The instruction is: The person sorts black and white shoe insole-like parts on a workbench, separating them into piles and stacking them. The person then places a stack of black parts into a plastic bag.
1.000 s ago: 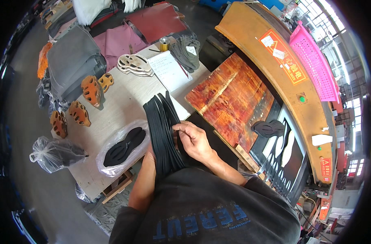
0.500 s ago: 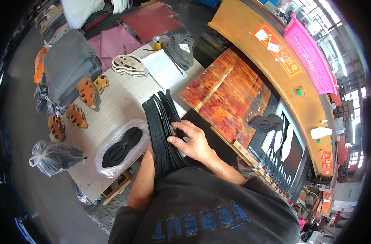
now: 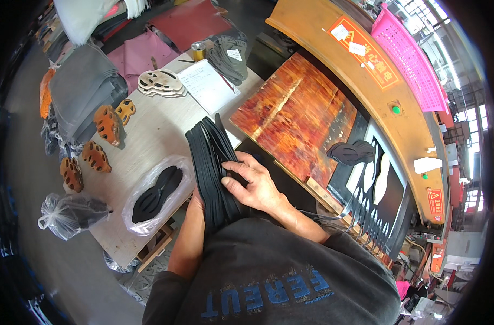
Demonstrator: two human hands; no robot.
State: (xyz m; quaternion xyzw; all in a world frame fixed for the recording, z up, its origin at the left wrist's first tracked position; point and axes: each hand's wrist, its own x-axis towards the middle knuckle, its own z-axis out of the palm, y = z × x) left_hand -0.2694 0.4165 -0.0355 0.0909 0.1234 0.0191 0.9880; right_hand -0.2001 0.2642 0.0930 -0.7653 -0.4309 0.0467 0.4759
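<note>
A long stack of thin black cut pieces stands on edge, running from my chest out over the light worktable. My right hand lies on the stack's right side, fingers pinching and parting some of the pieces. My left hand supports the stack from the left and below; only its wrist and part of the palm show, the fingers are hidden behind the pieces.
A clear bag of black shapes and a knotted bag lie at the left. Orange cutting dies, a white die, a paper sheet and grey fabric stacks lie beyond. A worn red-brown cutting board sits to the right.
My right hand has slid a little along the stack and its fingers have spread into the pieces. The view has shifted slightly; the stack stays in place.
</note>
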